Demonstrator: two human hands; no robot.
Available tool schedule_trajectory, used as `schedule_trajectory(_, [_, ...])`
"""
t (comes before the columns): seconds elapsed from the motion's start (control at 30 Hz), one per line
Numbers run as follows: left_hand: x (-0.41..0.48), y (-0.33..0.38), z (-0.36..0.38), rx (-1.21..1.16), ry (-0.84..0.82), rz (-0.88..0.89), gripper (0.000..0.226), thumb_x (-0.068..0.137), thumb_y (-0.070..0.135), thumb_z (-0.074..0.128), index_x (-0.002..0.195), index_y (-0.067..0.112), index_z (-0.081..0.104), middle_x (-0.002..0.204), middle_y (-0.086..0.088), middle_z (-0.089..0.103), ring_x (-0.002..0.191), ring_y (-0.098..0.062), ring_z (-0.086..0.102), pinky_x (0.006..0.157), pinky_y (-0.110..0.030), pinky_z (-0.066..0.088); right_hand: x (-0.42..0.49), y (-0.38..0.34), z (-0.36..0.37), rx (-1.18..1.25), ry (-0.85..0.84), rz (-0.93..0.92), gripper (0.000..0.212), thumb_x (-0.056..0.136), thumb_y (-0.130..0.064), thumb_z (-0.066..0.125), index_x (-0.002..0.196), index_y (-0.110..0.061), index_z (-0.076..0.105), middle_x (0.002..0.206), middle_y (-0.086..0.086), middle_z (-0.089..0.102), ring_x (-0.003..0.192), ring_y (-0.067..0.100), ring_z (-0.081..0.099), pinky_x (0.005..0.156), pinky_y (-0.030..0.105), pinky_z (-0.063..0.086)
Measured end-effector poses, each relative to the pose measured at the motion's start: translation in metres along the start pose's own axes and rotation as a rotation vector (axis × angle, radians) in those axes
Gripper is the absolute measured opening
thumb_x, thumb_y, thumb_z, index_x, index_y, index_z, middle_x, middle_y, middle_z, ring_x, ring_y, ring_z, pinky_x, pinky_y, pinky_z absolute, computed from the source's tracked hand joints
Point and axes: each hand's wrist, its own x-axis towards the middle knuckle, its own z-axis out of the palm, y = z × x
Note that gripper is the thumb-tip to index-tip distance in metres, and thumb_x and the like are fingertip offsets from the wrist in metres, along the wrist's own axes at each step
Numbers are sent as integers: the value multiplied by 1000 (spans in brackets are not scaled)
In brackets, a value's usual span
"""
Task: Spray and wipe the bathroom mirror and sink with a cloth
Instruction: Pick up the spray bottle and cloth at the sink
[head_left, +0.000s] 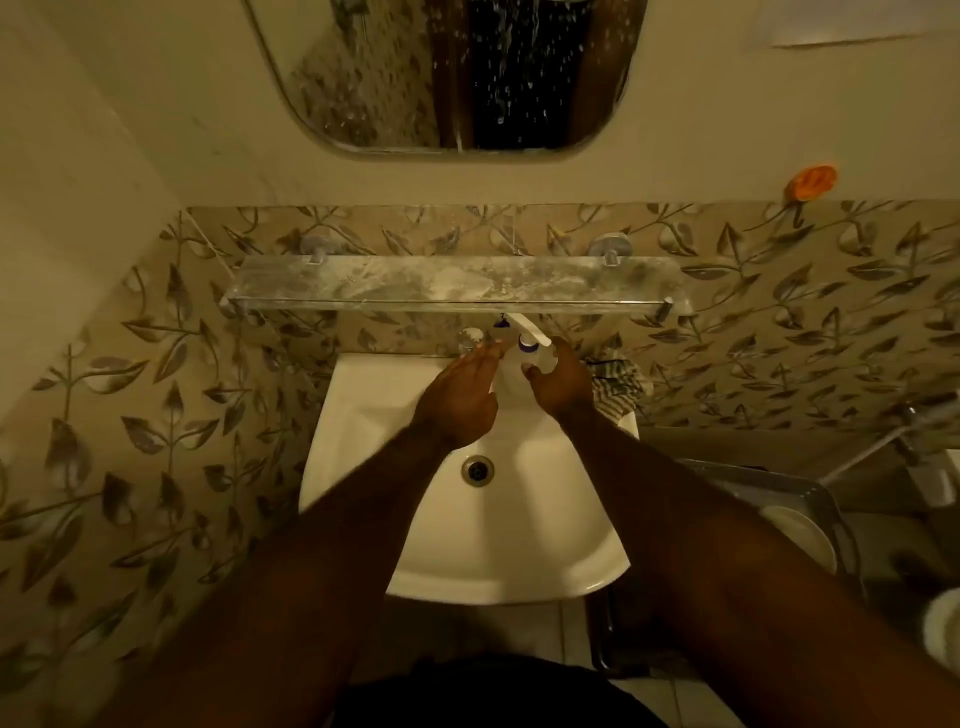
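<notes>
The white sink (374, 499) sits under a glass shelf, with the drain (477, 469) at its middle. The mirror (447, 73) above is speckled with spray droplets and runs. My right hand (561, 384) is closed around a white spray bottle (535, 351) with a purple collar, at the sink's back rim. My left hand (462, 397) hovers beside it over the basin, fingers extended and touching nothing I can make out. A striped cloth (618, 384) lies bunched on the sink's right back corner, behind my right wrist.
A dusty glass shelf (457, 291) juts out just above the tap (470, 338). An orange hook (810, 182) is stuck to the wall at upper right. A metal container (779, 499) stands to the right of the sink. Leaf-patterned tiles cover the wall.
</notes>
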Motion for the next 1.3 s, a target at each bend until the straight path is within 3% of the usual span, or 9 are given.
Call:
schedule_trajectory(0.27, [2, -3, -3, 3, 29, -66, 69, 94, 15, 49, 155, 10, 16, 162, -10, 23, 150, -22, 20, 121, -31, 17, 26, -1, 6, 65, -51, -1, 41, 88, -20, 78, 127, -12, 67, 123, 11, 71, 114, 31, 65, 95, 39, 52])
schedule_trajectory(0.47, [4, -3, 1, -17, 17, -93, 71, 93, 13, 50, 155, 11, 15, 163, -7, 22, 151, -20, 19, 121, -30, 16, 36, 2, 11, 114, -58, 42, 39, 87, -14, 79, 124, -7, 70, 119, 17, 72, 111, 36, 66, 96, 48, 53])
schedule_trajectory(0.63, [7, -2, 5, -31, 1, -115, 72, 93, 16, 51, 155, 13, 15, 163, -7, 22, 150, -21, 19, 122, -32, 19, 31, 4, 5, 105, -49, 8, 37, 88, -18, 78, 124, -10, 71, 118, 13, 73, 110, 28, 66, 87, 32, 48])
schedule_trajectory(0.73, [10, 0, 6, -64, 22, -131, 72, 94, 21, 53, 155, 14, 14, 163, -7, 23, 150, -21, 20, 121, -33, 20, 23, 10, 0, 113, 16, 31, 32, 89, -29, 78, 115, -11, 74, 109, 10, 76, 105, 27, 70, 82, 32, 49])
schedule_trajectory(0.87, [17, 1, 14, -80, -25, -123, 91, 90, 48, 61, 156, 15, 9, 164, -8, 18, 151, -23, 18, 121, -40, 24, 4, 18, -8, 51, 29, 51, 33, 84, -45, 80, 97, -14, 79, 86, 6, 77, 84, 25, 73, 76, 37, 58])
schedule_trajectory(1.03, [26, 15, 24, -203, -188, -143, 121, 70, 59, 77, 156, 21, 1, 166, -5, 10, 151, -25, 17, 120, -45, 26, -24, 33, -17, 54, 37, 36, 35, 71, -44, 91, 79, -15, 74, 72, -1, 72, 69, 19, 70, 67, 37, 59])
schedule_trajectory(1.13, [27, 25, 32, -374, -267, -153, 132, 58, 55, 87, 155, 28, 2, 161, -6, 27, 143, -27, 36, 112, -46, 38, -37, 39, -23, 90, 49, 42, 36, 69, -34, 93, 84, -9, 72, 79, 4, 74, 74, 23, 71, 69, 40, 60])
schedule_trajectory(1.2, [26, 33, 37, -483, -284, -145, 129, 60, 42, 91, 154, 27, 4, 149, -8, 46, 132, -28, 50, 104, -38, 44, -43, 38, -28, 142, 29, 63, 34, 68, -24, 95, 86, -7, 72, 83, 7, 75, 78, 25, 73, 71, 44, 63])
schedule_trajectory(1.3, [26, 43, 41, -563, -234, -155, 121, 68, 28, 88, 156, 24, 6, 148, -10, 49, 129, -28, 54, 95, -26, 41, -48, 41, -35, 214, 6, 49, 29, 68, -18, 93, 86, -16, 71, 86, 7, 76, 82, 27, 75, 77, 49, 64])
